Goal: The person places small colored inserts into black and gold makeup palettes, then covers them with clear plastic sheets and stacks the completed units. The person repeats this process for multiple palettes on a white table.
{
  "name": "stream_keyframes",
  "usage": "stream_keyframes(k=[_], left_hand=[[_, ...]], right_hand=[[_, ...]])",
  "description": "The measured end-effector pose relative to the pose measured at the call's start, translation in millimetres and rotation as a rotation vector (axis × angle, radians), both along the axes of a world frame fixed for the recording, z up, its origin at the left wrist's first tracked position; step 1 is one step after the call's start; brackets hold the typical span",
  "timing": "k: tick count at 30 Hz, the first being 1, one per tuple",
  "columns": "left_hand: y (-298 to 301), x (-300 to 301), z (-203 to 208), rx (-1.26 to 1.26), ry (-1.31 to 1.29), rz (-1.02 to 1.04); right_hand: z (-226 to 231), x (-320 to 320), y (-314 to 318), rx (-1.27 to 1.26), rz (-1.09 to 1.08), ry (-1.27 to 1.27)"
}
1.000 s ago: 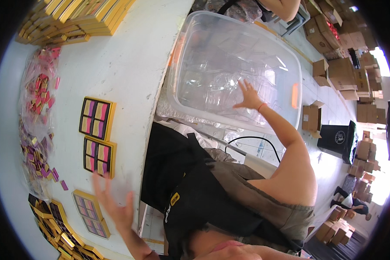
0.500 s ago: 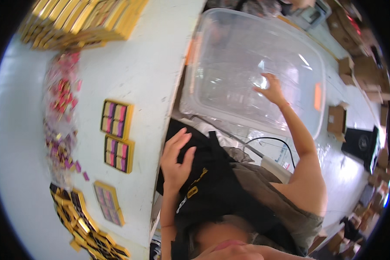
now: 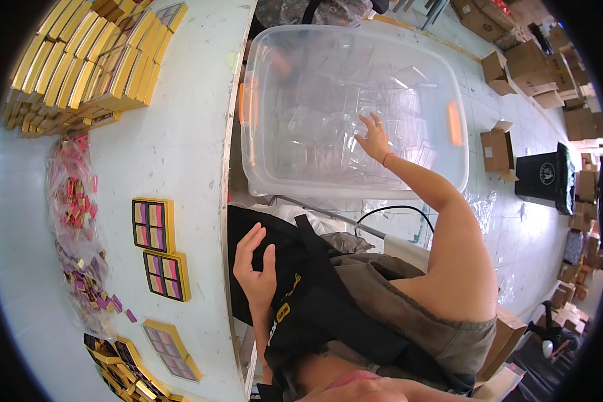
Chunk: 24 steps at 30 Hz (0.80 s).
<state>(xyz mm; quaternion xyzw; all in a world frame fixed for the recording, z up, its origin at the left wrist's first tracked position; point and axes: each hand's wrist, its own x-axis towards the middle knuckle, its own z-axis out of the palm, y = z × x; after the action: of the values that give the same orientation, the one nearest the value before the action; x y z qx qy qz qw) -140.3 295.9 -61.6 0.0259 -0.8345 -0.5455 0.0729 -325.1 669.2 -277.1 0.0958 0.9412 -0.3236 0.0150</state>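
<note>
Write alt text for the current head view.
A person's right hand is held over a translucent bin of clear plastic pieces, the left hand open by the edge of a white table. On the table lie gold-edged boxes filled with pink, purple and cream pieces, stacks of gold boxes, and bagged pink and purple pieces.

Head-worn fisheye view down over table (image 3: 187, 154) and tub (image 3: 315, 187)
</note>
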Motion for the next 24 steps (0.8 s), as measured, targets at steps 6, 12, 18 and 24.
stream_keyframes(k=[6,12,18,24], left_hand=[[-5.8,6.7,0.9,0.0,-0.025,0.003],[-7.6,0.5,2.2,0.046,0.049,0.002],[-1.9,-1.7,10.0,0.054,0.103,-0.017],[3.4,-8.0,38.1,-0.414,0.418,0.143]], right_hand=[[52.4,-0.3,8.7,-0.074,0.034,0.205],[144.6,-1.1,24.2,-0.849,-0.338,0.033],[167.9,-12.1,28.3,-0.61,-0.349,0.514],[265.6,52.4,-136.2,-0.819,0.313,0.039]])
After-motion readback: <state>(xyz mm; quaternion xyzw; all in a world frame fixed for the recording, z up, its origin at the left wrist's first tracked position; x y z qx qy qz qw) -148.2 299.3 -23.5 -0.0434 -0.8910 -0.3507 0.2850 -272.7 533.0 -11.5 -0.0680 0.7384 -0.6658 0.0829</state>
